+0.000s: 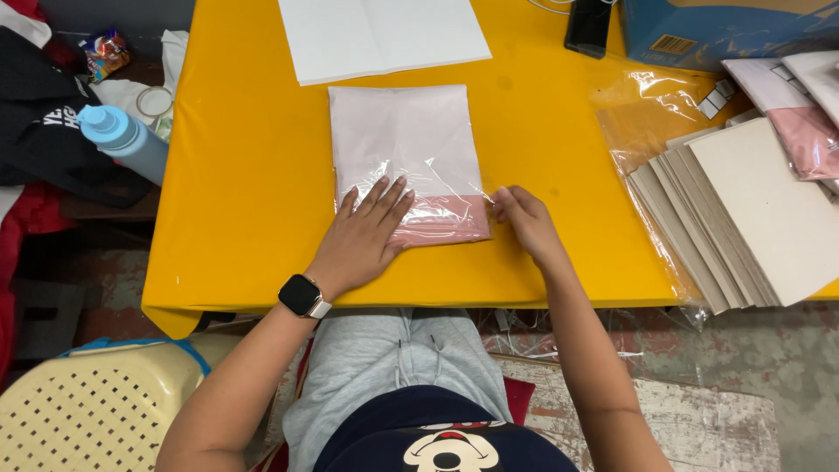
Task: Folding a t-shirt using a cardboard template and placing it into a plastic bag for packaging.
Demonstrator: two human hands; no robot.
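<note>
Pressing flat on the bagged pink garment (406, 162), the left hand (363, 238) spreads its fingers (384, 197) wide, gripping nothing. The right hand (524, 223) pinches the bag's lower right corner. The garment lies mid-worktop (245, 175), beside stacked grey boards (743, 218).

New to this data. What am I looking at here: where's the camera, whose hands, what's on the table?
There is no machine here: a person works with two bare hands, and the single picture comes from a camera worn on their head, looking down. The left hand, with a watch on its wrist, lies flat on a clear plastic bag holding a folded pink garment. The right hand touches the bag's right edge near its lower corner. Neither hand lifts anything. All this sits on a yellow table. Also there: white sheets at the far edge, a stack of grey cardboard sheets on the right, and a blue bottle off the left edge.
</note>
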